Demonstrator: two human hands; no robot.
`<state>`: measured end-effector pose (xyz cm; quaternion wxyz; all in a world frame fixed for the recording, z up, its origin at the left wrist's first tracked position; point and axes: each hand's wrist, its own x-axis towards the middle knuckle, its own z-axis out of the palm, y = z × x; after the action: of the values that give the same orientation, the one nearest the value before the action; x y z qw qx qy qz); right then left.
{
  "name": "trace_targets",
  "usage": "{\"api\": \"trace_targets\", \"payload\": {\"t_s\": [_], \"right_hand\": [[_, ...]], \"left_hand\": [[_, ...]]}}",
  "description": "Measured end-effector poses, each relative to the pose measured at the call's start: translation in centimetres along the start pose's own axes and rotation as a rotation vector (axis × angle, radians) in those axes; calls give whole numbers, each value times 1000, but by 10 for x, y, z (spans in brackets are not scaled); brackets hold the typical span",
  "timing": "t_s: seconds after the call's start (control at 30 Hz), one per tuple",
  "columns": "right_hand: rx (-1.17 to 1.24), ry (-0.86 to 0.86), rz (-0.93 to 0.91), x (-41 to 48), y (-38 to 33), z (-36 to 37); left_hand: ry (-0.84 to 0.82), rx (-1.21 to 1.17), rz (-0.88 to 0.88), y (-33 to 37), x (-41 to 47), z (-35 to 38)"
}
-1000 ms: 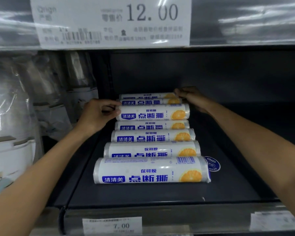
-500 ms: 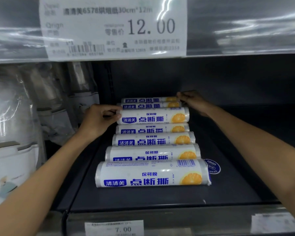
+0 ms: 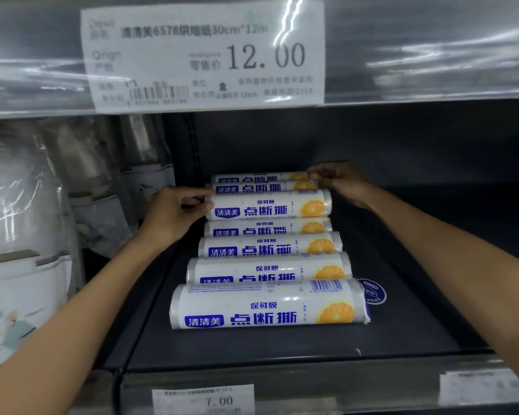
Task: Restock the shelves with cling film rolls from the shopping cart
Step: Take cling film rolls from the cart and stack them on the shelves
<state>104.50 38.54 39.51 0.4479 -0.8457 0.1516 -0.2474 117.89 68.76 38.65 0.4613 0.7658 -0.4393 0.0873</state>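
Glossy cylindrical rolls [image 3: 267,307]; dark matte shelf [image 3: 282,344]

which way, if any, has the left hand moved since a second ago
No. The left hand still grips the raised cling film roll, unchanged against the front roll.

Both arms outstretched, left hand [image 3: 174,215] and right hand [image 3: 340,181] forward, fingers [image 3: 197,209] curled.

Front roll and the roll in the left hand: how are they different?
The front roll lies on the shelf, untouched; the held roll looks raised above its neighbours, gripped by the left hand. The front roll shows a whole barcode; the held roll only a sliver. Both are white with blue writing and an orange picture.
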Motion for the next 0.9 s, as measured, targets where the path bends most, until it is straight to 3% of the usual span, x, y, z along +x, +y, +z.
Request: {"api": "trace_targets", "payload": {"t_s": [0.2,0.33,0.47,0.57,0.67,0.77,0.9], "right_hand": [[-39,90,37,-13,-11,-1],[-247,179,-4,-53,-33,-19],[-429,276,-127,-158,-58,-37],[-443,346,-125,-281,-63,-36],[-436,461,11,-398,-39,-26],[-386,579,268,-510,6,-9],[-175,773,589,-638,52,14]], "left_hand": [[-31,9,-2,3,-4,-4],[18,25,-32,27,-12,-23],[-29,36,232,96,-62,-34],[-192,-25,445,152,-115,-8],[-425,-236,517,187,-171,54],[-747,-406,442,204,-229,134],[-1097,-446,267,208,-314,241]]}}
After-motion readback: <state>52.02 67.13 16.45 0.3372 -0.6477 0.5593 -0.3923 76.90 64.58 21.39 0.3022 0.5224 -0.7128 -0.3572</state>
